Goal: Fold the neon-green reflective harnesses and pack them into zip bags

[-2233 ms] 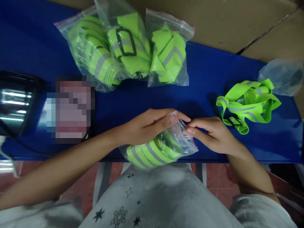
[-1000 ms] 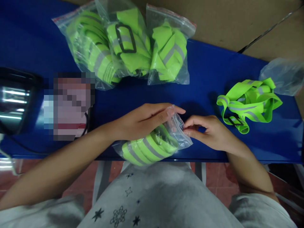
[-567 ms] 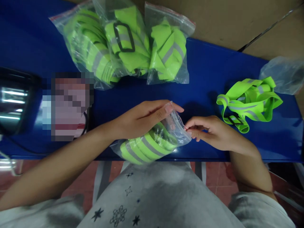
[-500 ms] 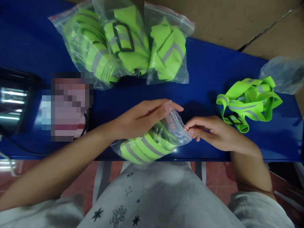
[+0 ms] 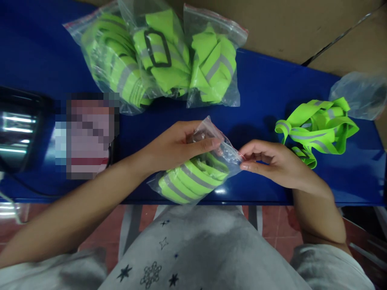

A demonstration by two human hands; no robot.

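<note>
A clear zip bag (image 5: 232,171) lies tilted near the table's front edge, with a rolled neon-green reflective strap (image 5: 189,181) inside it. My left hand (image 5: 184,145) grips the bag near its mouth, thumb on top and the other fingers behind the plastic. At the corner of the zip edge, my right hand (image 5: 269,161) pinches the plastic between thumb and fingertips. To the right of that hand, a loose green reflective strap (image 5: 320,129) lies in a tangled heap.
Three filled zip bags with green straps, one of them a bag (image 5: 214,64) at the right of the row, lie at the back of the blue table (image 5: 256,88). An unfilled clear bag (image 5: 359,96) is at far right. A glossy black object (image 5: 18,129) sits at left.
The bag's mouth has shifted slightly up and away from me. My left thumb has moved closer to the zip edge, and my right hand has risen a little while still pinching the corner.
</note>
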